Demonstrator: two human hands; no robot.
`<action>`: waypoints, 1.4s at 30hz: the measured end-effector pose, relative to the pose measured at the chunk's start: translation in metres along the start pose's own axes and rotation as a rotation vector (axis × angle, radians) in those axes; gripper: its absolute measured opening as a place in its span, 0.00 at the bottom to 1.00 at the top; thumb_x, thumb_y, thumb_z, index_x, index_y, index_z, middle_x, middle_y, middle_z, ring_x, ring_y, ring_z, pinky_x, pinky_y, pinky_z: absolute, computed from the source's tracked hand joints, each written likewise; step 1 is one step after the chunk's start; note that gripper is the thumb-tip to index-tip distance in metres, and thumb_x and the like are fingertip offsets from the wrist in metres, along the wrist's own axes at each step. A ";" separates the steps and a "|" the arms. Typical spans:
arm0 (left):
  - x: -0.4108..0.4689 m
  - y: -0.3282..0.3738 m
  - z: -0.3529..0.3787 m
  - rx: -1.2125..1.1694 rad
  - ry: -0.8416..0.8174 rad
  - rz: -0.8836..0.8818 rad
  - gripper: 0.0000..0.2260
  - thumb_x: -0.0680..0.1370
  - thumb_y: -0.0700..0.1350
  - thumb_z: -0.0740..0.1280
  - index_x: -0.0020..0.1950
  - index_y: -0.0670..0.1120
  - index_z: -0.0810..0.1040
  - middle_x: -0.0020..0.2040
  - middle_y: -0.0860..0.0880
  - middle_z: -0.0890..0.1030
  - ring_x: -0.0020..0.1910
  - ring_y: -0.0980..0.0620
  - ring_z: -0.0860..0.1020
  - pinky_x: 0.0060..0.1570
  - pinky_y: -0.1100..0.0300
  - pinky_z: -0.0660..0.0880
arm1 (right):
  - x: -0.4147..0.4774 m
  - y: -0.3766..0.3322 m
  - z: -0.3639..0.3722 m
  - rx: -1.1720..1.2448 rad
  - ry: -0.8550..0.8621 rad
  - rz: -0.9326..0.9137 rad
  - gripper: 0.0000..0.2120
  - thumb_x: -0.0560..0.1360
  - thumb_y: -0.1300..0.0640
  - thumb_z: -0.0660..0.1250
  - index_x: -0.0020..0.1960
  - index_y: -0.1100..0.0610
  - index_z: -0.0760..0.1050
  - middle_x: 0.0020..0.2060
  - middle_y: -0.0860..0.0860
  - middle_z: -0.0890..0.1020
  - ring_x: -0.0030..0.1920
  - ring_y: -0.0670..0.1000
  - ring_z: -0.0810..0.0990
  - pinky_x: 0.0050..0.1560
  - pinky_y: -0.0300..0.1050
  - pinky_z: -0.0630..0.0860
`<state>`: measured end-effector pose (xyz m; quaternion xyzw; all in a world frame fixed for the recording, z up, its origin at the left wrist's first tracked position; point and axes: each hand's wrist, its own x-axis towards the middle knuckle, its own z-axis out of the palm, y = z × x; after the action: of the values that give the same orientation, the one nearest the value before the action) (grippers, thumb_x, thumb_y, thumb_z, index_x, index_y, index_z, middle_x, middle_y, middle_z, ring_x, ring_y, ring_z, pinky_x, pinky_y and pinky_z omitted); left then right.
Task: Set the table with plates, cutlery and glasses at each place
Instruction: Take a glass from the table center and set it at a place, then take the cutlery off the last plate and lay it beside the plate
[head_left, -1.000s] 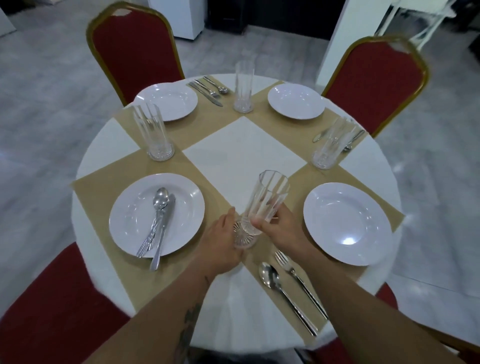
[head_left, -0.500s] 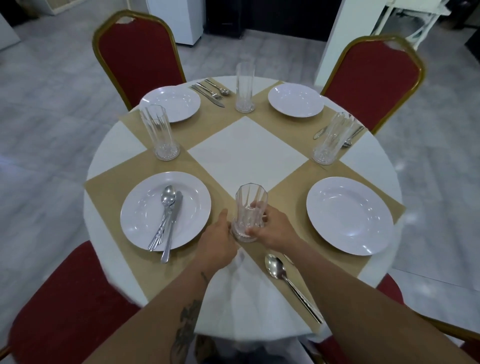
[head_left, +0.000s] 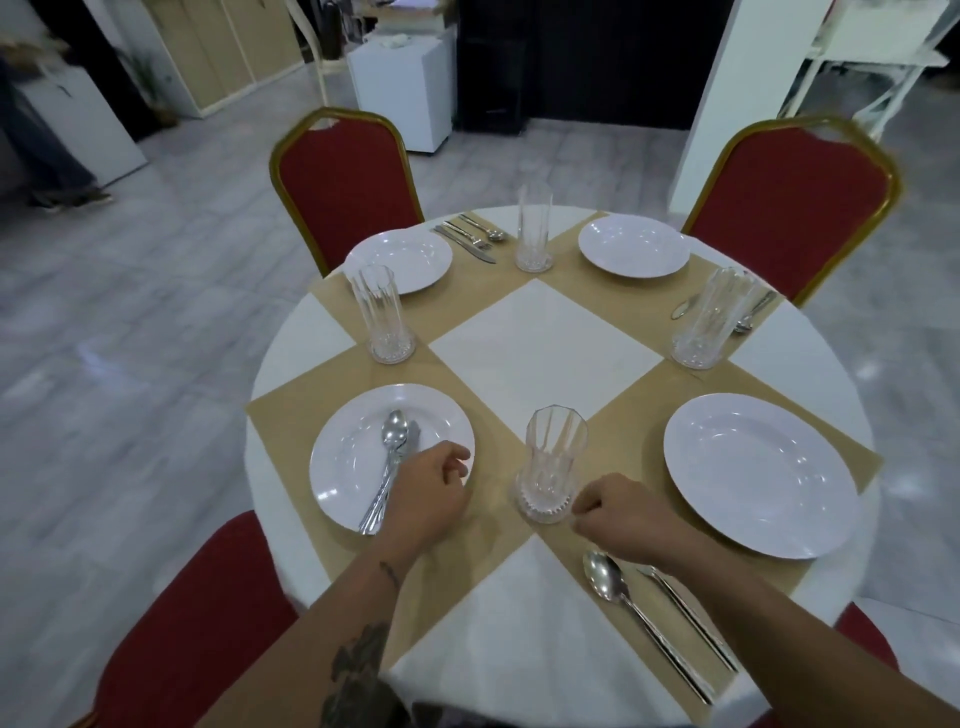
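Note:
A clear cut glass (head_left: 551, 462) stands upright on the tan mat between the two near plates. My right hand (head_left: 615, 512) rests just right of its base, fingers curled, holding nothing. My left hand (head_left: 434, 491) hovers over the right edge of the near-left plate (head_left: 353, 457), fingers loosely curled and empty, close to the spoon, fork and knife bundle (head_left: 389, 467) lying on that plate. The near-right plate (head_left: 758, 473) is bare. A spoon (head_left: 605, 577) and a second piece of cutlery (head_left: 691, 618) lie on the mat by my right forearm.
Two far plates (head_left: 400, 260) (head_left: 634, 244) each have cutlery beside them. Three more glasses (head_left: 382, 312) (head_left: 534, 226) (head_left: 709, 317) stand on the mats. Red chairs (head_left: 343, 182) (head_left: 795, 197) ring the round table (head_left: 545, 332).
The glass was tilted in both hands, then set upright on the mat. Both hands have let go; the left has moved left over the near-left plate, the right has drawn back.

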<state>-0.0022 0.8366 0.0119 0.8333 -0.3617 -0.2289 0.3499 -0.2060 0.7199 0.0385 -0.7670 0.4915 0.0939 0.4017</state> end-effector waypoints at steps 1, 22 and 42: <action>0.004 -0.006 -0.010 0.010 0.029 -0.004 0.14 0.77 0.36 0.60 0.55 0.47 0.81 0.45 0.52 0.83 0.45 0.57 0.80 0.46 0.67 0.74 | -0.006 -0.008 0.002 0.032 -0.045 -0.006 0.08 0.70 0.58 0.66 0.43 0.60 0.82 0.38 0.54 0.85 0.40 0.53 0.82 0.39 0.45 0.75; 0.044 -0.122 -0.118 0.027 -0.217 -0.243 0.37 0.73 0.35 0.64 0.79 0.48 0.53 0.66 0.39 0.71 0.58 0.41 0.72 0.49 0.56 0.69 | 0.037 -0.124 0.145 0.654 0.244 0.335 0.10 0.73 0.67 0.61 0.53 0.60 0.70 0.42 0.65 0.83 0.29 0.55 0.79 0.27 0.45 0.77; 0.017 -0.096 -0.095 0.347 -0.401 -0.097 0.19 0.75 0.52 0.67 0.62 0.46 0.71 0.53 0.46 0.77 0.49 0.44 0.76 0.46 0.56 0.71 | 0.005 -0.134 0.161 0.114 0.355 0.079 0.18 0.72 0.61 0.63 0.61 0.53 0.70 0.49 0.52 0.79 0.48 0.54 0.78 0.43 0.47 0.71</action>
<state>0.1113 0.9106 -0.0009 0.8352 -0.4171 -0.3404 0.1121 -0.0520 0.8565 -0.0003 -0.7277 0.5889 -0.0549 0.3474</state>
